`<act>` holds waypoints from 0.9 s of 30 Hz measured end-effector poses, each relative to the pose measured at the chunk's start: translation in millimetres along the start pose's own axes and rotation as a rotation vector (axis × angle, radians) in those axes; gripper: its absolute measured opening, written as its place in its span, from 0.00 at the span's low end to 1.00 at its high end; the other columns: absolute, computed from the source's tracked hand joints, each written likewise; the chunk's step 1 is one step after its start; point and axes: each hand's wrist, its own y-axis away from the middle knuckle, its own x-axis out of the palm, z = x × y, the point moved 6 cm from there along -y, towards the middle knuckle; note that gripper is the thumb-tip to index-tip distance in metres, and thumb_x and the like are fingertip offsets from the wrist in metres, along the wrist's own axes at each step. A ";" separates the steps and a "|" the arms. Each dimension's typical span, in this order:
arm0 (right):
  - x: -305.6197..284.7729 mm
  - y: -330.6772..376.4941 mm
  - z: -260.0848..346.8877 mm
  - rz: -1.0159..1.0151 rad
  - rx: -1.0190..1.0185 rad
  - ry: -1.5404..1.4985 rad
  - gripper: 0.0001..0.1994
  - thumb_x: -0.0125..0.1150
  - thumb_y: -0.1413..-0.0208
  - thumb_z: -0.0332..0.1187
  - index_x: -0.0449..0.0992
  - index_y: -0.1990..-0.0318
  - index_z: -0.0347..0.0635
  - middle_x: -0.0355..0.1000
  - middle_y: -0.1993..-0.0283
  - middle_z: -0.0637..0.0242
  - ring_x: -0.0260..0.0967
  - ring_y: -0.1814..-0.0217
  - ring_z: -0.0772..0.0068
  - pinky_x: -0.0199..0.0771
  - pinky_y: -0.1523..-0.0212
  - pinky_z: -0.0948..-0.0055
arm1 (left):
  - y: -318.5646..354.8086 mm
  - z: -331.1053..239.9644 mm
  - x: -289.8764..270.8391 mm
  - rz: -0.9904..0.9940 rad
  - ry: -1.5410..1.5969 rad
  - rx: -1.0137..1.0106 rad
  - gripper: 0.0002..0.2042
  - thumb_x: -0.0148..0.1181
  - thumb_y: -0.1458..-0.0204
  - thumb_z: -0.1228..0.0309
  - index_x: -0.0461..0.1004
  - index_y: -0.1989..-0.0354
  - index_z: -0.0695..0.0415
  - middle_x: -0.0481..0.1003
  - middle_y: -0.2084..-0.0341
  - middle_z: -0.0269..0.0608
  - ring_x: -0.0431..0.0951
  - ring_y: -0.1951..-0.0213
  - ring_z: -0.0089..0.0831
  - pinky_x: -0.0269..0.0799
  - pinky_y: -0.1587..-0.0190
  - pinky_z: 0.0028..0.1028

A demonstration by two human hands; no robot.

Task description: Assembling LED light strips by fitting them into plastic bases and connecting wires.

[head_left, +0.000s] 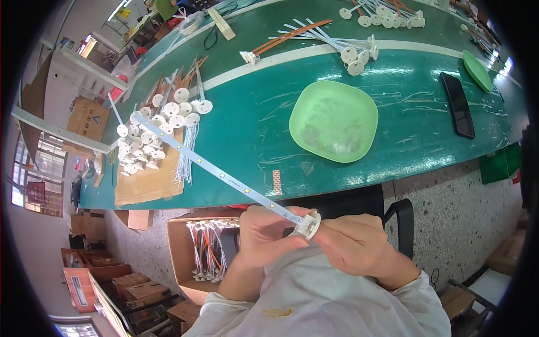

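Close to my body, my left hand point(261, 236) pinches the near end of a long white LED strip point(222, 176) between thumb and fingers. A white round end cap point(310, 226) sits at that end of the strip, between my two hands. My right hand point(356, 247) is closed, its fingertips on the outer side of the cap; what else they may hold is hidden. From the cap the strip slants up to the left over the table, its lit side showing small yellow chips. Its far end overlaps a pile of similar white caps point(178, 121).
On the green table point(241, 129) are a green plastic plate point(335, 121), a black phone point(457, 105) and a cardboard sheet point(151, 191) under the pile. More capped strips point(355, 60) lie farther back. Below the table edge, a cardboard box point(179, 253) holds bundled strips beside a black chair point(401, 224).
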 end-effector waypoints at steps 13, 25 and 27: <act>-30.3 -12.6 -19.8 -0.140 0.356 -0.043 0.13 0.74 0.61 0.26 0.79 0.66 0.35 0.77 0.70 0.56 0.74 0.76 0.61 0.73 0.74 0.73 | -13.3 -33.7 24.8 0.082 -0.813 0.043 0.14 0.73 0.60 0.78 0.79 0.63 0.67 0.82 0.68 0.48 0.84 0.67 0.30 0.78 0.65 0.27; -4.0 -19.4 -10.9 -0.012 0.259 0.127 0.04 0.68 0.54 0.23 0.78 0.70 0.37 0.76 0.76 0.63 0.72 0.79 0.64 0.69 0.79 0.72 | -11.6 -38.7 51.2 0.050 -1.317 0.249 0.11 0.72 0.66 0.72 0.76 0.75 0.58 0.75 0.81 0.36 0.77 0.79 0.32 0.71 0.78 0.29; -7.1 -18.2 -14.2 0.007 0.268 0.168 0.04 0.68 0.54 0.23 0.79 0.71 0.38 0.76 0.77 0.63 0.72 0.80 0.64 0.69 0.79 0.72 | -13.3 -42.4 51.4 0.051 -1.299 0.188 0.11 0.72 0.67 0.73 0.78 0.73 0.61 0.76 0.80 0.38 0.76 0.79 0.34 0.71 0.77 0.28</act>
